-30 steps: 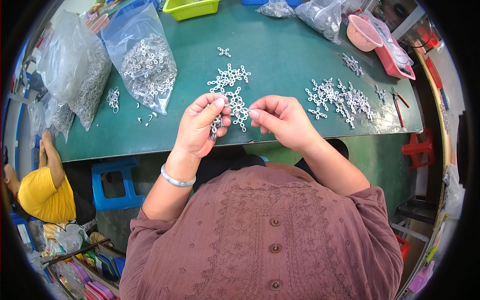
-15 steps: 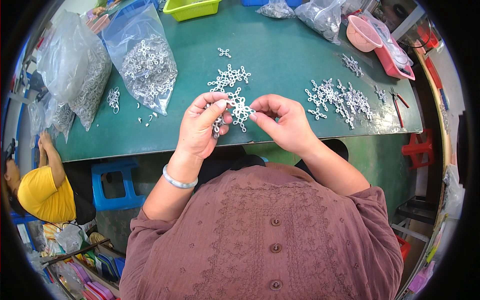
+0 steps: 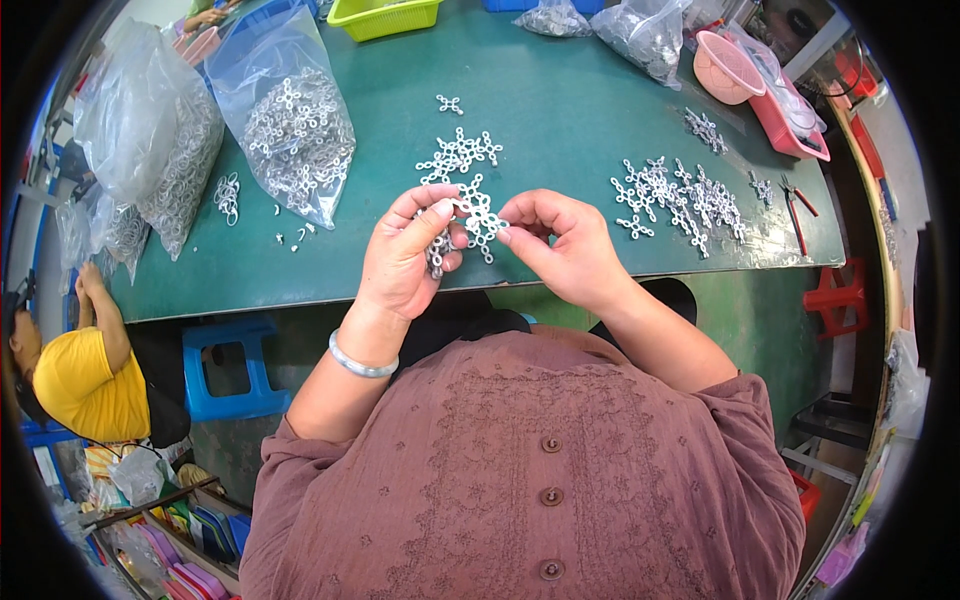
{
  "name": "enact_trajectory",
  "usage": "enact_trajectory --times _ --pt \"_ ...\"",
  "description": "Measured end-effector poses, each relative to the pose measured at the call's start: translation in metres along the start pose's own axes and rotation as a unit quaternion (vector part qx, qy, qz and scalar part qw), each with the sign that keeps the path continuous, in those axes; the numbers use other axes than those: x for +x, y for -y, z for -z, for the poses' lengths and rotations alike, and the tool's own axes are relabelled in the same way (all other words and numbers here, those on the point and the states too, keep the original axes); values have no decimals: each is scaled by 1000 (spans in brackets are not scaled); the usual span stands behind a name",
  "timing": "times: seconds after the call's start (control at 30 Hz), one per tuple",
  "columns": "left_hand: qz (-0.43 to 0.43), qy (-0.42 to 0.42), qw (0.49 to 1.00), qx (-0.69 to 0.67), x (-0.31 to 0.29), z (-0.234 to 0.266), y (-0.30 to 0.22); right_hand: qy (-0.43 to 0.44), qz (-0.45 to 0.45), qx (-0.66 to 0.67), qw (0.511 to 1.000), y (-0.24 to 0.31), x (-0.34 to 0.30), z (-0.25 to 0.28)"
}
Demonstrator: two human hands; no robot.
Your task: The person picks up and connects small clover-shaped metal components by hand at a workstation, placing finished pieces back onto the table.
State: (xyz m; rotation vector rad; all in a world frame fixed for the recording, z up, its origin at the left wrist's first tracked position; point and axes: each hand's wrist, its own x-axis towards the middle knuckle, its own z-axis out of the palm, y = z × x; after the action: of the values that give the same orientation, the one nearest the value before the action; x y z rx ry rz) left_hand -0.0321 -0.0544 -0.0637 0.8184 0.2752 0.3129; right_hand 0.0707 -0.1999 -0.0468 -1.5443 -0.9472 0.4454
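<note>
Over the near edge of the green table, my left hand point(image 3: 403, 255) is closed, with a small silver cross-shaped ring piece point(image 3: 480, 217) pinched at thumb and forefinger. More such pieces hang bunched under its curled fingers. My right hand point(image 3: 565, 245) pinches an outer loop of that cross-shaped piece between thumb and forefinger. Just beyond the hands lies a loose pile of similar silver pieces point(image 3: 458, 153), partly hidden by them near the front. A single piece point(image 3: 449, 104) rests farther back.
A larger pile of silver pieces point(image 3: 655, 190) and red-handled pliers point(image 3: 798, 215) lie to the right. Clear bags of metal parts point(image 3: 297, 135) stand at left. Along the far side are a yellow-green basket point(image 3: 385, 18) and pink baskets point(image 3: 727, 68). A person in yellow point(image 3: 90, 385) sits at left.
Both hands stay nearly in place; the left one has shifted very slightly to the right. The grip on the silver piece looks the same.
</note>
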Motion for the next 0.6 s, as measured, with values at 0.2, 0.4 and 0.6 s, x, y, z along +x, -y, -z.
enact_trajectory --times 0.2,0.4,0.6 --pt "44 -17 999 -21 -1 -3 2 10 -5 4 1000 0 2 -5" --pt "61 -2 987 -151 4 17 -1 45 6 -103 994 -11 5 -1" --pt "54 -56 979 -190 2 17 -7 101 99 -363 921 -12 -1 -8"
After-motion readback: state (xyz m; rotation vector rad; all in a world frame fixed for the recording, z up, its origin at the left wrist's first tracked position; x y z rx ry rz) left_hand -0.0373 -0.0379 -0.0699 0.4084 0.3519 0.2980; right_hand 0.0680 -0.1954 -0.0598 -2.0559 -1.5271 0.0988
